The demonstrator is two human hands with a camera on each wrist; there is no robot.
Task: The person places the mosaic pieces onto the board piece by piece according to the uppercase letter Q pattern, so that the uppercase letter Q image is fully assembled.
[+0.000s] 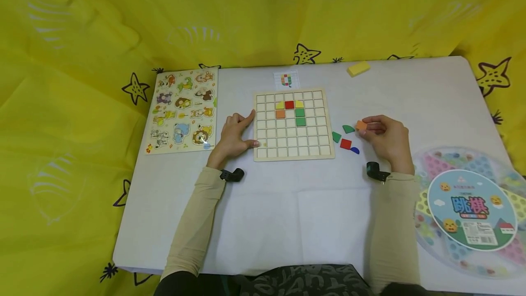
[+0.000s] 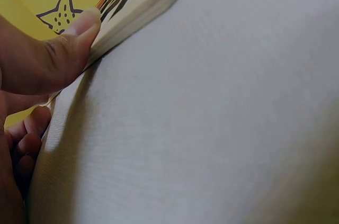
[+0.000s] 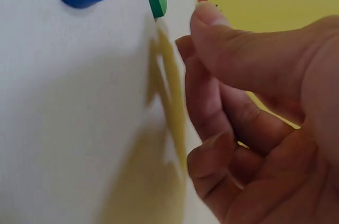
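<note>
My left hand (image 1: 233, 135) lies at the left side of a wooden grid board (image 1: 271, 131), thumb and index finger spread along its edge. In the left wrist view the thumb (image 2: 66, 54) presses on the board's rim. Red, yellow, orange and green pieces sit in the board's upper cells. Right of the board, my right hand (image 1: 388, 138) pinches an orange square block (image 1: 361, 125) between thumb and fingertips, above the table. Near it lie a red square block (image 1: 346, 144), a blue half-round block (image 1: 355, 150) and two green rounded blocks (image 1: 348, 129).
A small pattern card (image 1: 286, 80) lies just beyond the board. An animal puzzle board (image 1: 181, 113) is at the left, a yellow block (image 1: 358, 68) at the back edge. At the right front is a round Chinese checkers set (image 1: 472, 209). Yellow cloth (image 1: 255, 13) hangs behind the table.
</note>
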